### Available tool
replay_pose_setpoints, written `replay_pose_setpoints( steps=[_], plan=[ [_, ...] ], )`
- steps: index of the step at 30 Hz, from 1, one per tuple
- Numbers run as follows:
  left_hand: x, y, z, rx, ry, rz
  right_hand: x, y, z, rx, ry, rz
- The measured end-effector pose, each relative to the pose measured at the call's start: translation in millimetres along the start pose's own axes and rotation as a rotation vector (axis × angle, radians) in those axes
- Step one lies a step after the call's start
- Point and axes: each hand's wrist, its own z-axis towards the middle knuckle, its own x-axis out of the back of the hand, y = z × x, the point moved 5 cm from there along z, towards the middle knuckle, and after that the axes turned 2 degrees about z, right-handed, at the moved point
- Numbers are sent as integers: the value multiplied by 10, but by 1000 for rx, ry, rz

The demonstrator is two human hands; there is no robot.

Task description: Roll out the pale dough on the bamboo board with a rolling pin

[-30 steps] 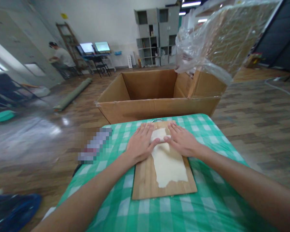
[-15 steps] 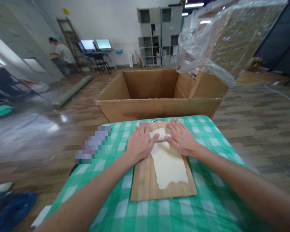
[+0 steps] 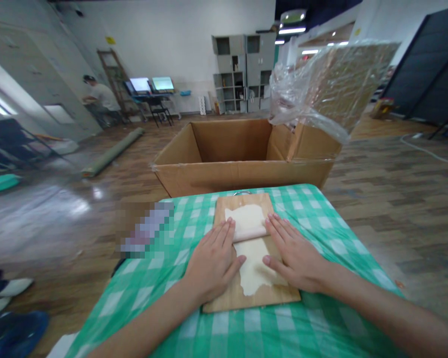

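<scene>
A wooden cutting board (image 3: 224, 298) lies on the green checked tablecloth (image 3: 313, 219). A thin sheet of pale dough (image 3: 248, 218) is spread along the board. Across its middle lies a pale rolling pin (image 3: 251, 232). My left hand (image 3: 209, 263) rests flat on the pin's left end, fingers stretched out and together. My right hand (image 3: 294, 253) lies flat on the pin's right end in the same way. Both palms press down; neither hand grips anything.
An open cardboard box (image 3: 242, 174) stands just past the table's far edge, with a plastic-wrapped board (image 3: 332, 84) leaning from its right side. A blurred object (image 3: 145, 231) lies at the table's left edge. A person (image 3: 97, 97) sits at monitors far back left.
Both hands have drawn the rolling pin back toward me, from the board's far end to its middle. The dough beyond the pin is now uncovered.
</scene>
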Motion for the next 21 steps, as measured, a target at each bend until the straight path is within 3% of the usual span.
replay_pose_setpoints(
  steps=[7,11,13,16,21],
  plan=[
    [-372,-646,818,147,-58,27,-167,599,1208,-68,-73,-16],
    [-510,-879,1100,136,-173,95,-236,750,1563,-77,-71,-22],
    [-513,-885,1101,142,-181,114,-224,736,1544,-85,-44,-35],
    [-418,-756,930,219,-89,116,-169,633,1322,-85,7,-54],
    [-192,-238,424,240,-20,68,-107,378,690,-35,70,-28]
  ],
)
